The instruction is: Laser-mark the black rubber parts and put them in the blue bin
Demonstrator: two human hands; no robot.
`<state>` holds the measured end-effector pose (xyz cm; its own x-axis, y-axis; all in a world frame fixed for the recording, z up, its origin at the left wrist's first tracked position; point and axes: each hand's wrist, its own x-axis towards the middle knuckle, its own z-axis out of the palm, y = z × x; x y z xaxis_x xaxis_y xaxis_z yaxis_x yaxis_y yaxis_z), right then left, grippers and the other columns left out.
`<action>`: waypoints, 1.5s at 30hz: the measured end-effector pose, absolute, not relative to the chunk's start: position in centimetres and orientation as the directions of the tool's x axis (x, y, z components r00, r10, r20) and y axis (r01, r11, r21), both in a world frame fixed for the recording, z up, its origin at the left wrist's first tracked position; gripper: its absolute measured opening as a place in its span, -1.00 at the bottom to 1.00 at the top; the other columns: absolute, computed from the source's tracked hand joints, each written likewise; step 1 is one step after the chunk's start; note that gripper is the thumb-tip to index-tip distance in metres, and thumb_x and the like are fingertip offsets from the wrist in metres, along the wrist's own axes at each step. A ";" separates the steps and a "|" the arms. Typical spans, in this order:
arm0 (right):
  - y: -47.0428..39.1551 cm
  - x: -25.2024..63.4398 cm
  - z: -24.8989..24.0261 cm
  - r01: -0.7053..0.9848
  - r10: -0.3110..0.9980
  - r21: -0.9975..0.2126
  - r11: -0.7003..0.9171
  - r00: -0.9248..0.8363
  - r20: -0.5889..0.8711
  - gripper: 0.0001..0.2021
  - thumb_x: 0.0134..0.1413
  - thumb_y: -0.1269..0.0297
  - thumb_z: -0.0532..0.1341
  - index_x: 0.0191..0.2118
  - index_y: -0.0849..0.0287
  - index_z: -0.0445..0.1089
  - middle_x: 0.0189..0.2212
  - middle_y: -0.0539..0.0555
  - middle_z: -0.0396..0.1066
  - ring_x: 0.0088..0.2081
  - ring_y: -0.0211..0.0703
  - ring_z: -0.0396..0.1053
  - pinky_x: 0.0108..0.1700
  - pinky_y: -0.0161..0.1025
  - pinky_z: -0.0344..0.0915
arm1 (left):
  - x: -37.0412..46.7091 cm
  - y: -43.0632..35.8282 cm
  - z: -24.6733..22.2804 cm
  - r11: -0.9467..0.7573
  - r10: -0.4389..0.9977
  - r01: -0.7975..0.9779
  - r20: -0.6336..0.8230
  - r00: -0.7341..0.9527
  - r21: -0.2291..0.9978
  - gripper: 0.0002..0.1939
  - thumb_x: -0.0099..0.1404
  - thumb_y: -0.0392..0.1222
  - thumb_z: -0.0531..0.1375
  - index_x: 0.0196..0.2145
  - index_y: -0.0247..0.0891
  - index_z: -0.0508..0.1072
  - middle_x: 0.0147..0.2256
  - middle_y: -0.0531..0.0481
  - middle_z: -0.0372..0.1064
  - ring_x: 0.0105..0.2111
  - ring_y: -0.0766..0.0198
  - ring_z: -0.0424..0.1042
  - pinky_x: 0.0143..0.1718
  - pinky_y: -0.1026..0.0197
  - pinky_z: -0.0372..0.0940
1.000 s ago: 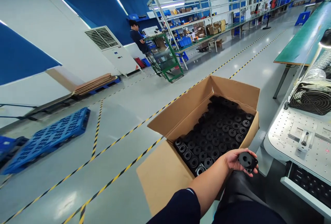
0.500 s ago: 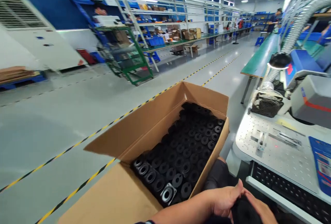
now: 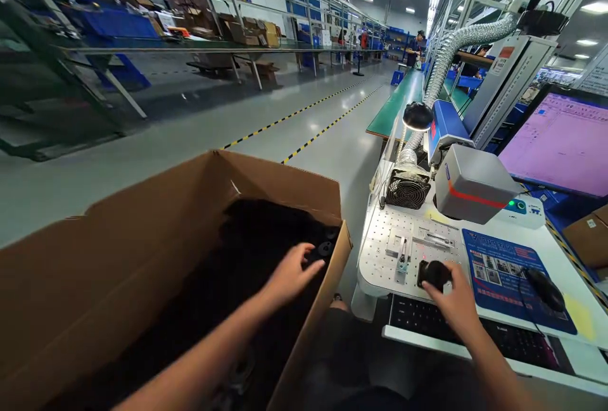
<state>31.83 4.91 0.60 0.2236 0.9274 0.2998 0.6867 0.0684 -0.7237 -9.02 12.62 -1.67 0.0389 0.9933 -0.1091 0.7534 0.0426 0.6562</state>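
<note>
My right hand (image 3: 455, 297) grips a black round part with a square flange (image 3: 436, 275), thumb on one side and fingers on the other. It holds the part at the front of the perforated metal plate (image 3: 380, 256); whether the part rests on the plate I cannot tell. Inside the cardboard box (image 3: 285, 184), my left hand (image 3: 291, 275) is open, thumb and fingers apart beside a black ring-shaped part (image 3: 325, 249). More black parts fill the box, mostly lost in shadow.
On the plate are a small metal clamp (image 3: 403, 258) and a metal rail (image 3: 434, 238). A grey machine head (image 3: 472, 183) overhangs it, with a fan (image 3: 408, 190) to the left. Keyboard (image 3: 418, 316), mouse (image 3: 545, 289) and monitor (image 3: 560, 139) are nearby. A person (image 3: 416, 47) stands far off.
The view has swung right. My hands were together around a black part; now they are apart, the right with a black part over the plate, the left in the box.
</note>
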 end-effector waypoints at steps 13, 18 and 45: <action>14.3 32.7 -4.4 0.645 0.927 -0.762 0.056 0.250 0.280 -0.44 -0.08 0.07 0.39 0.08 0.11 0.46 0.10 0.18 0.42 0.15 0.19 0.33 0.23 0.10 0.24 | -19.2 27.4 -5.4 0.187 0.979 0.912 -0.148 -0.141 0.365 -0.29 0.17 0.08 0.22 0.18 -0.30 0.18 0.23 -0.46 -0.01 -0.16 -0.12 0.52 0.00 -0.07 0.36; 14.5 32.6 -4.7 0.646 0.916 -0.763 0.034 0.286 0.283 -0.37 -0.08 0.02 0.41 0.14 0.13 0.43 0.12 0.20 0.41 0.17 0.21 0.32 0.29 0.14 0.19 | -18.8 27.9 -5.9 0.164 0.984 0.938 -0.115 -0.135 0.304 -0.39 0.25 0.07 0.14 0.14 -0.31 0.18 0.17 -0.45 0.05 -0.16 -0.14 0.51 -0.07 -0.07 0.37; 12.8 31.2 -7.0 0.625 0.832 -0.774 -0.101 0.480 0.279 -0.26 -0.03 -0.05 0.31 0.23 0.28 0.31 -0.01 0.33 0.48 0.07 0.30 0.38 0.17 0.22 0.25 | -16.5 26.4 -6.7 0.187 0.981 0.891 -0.132 -0.145 0.414 -0.60 0.25 -0.12 0.12 0.04 -0.22 0.39 0.13 -0.33 0.10 -0.10 -0.20 0.48 0.03 -0.17 0.34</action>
<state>31.23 12.85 -7.02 0.4799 0.8317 0.2793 0.6253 -0.1009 -0.7738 -16.45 26.39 -6.71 -0.1446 0.9806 -0.1323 0.8909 0.1872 0.4140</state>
